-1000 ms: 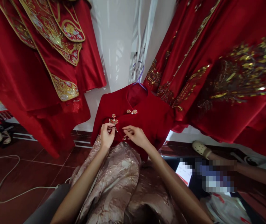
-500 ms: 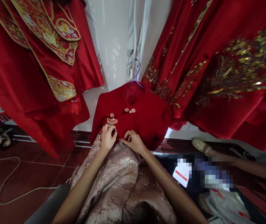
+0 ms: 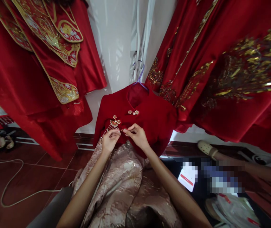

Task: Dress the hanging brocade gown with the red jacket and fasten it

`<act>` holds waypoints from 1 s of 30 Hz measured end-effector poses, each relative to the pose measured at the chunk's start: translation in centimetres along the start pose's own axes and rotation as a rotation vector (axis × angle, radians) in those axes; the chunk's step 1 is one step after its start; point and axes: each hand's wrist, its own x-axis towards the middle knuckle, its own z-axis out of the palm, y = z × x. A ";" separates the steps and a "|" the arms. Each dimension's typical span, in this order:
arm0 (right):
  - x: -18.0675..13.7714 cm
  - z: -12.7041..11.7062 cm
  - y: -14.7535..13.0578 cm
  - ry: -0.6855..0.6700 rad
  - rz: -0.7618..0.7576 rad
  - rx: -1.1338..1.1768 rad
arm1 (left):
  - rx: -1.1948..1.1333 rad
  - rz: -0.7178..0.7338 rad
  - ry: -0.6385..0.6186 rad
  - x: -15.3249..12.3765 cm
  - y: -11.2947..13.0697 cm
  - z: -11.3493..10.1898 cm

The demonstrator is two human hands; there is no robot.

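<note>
A red jacket (image 3: 159, 117) hangs on a purple hanger (image 3: 139, 79) in front of me. At its neckline sits a jeweled flower clasp (image 3: 133, 112). A fan-shaped jeweled brooch (image 3: 114, 123) with hanging beads is on the left of its chest. Just below and right of the brooch, my left hand (image 3: 109, 142) and my right hand (image 3: 137, 136) meet, fingers pinched. A second small jeweled clasp (image 3: 123, 130) shows between their fingertips, partly covered, each hand at one end. Pinkish brocade fabric (image 3: 123, 171) with a metallic sheen lies under my forearms.
Embroidered red garments hang on the left (image 3: 61, 69) and sequined red ones on the right (image 3: 209, 69). A lit phone (image 3: 187, 181) and plastic packets (image 3: 235, 210) lie at lower right, near a person's clog (image 3: 206, 148). A white cable (image 3: 11, 180) crosses the tiled floor.
Both hands have risen slightly on the jacket, and their fingertips have come closer together. The small clasp now shows more plainly between them. The view has shifted slightly.
</note>
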 end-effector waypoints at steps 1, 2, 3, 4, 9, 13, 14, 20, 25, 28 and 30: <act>0.1 0.4 -0.1 -0.002 -0.016 -0.042 | -0.028 -0.025 -0.002 0.0 0.0 0.1; 0.2 0.7 -0.1 0.001 -0.039 -0.103 | -0.048 -0.044 -0.001 0.0 0.0 0.1; 0.3 1.0 -0.2 0.015 -0.065 -0.173 | -0.062 -0.058 0.004 0.1 0.0 0.1; 0.3 1.2 -0.3 0.035 -0.093 -0.242 | -0.071 -0.068 0.012 0.1 0.0 0.1; 0.3 1.1 -0.5 0.045 -0.111 -0.364 | -0.085 -0.116 0.022 0.1 0.4 -0.1; 0.2 0.8 -0.5 -0.005 -0.074 -0.317 | -0.103 -0.124 0.040 0.1 0.7 -0.2; 0.2 0.7 -0.5 -0.009 -0.069 -0.309 | -0.106 -0.125 0.047 0.1 0.7 -0.1; 0.3 1.0 0.3 -0.028 -0.041 -0.253 | -0.104 -0.131 0.045 0.2 0.6 -0.2; 0.5 1.5 0.4 0.037 -0.104 -0.317 | -0.078 -0.101 0.008 0.2 0.6 -0.5; 0.4 1.6 0.1 0.060 -0.136 -0.353 | -0.056 -0.079 -0.012 0.3 0.4 -0.6; 0.3 1.6 -0.1 0.063 -0.130 -0.364 | -0.028 -0.059 -0.013 0.4 0.2 -0.7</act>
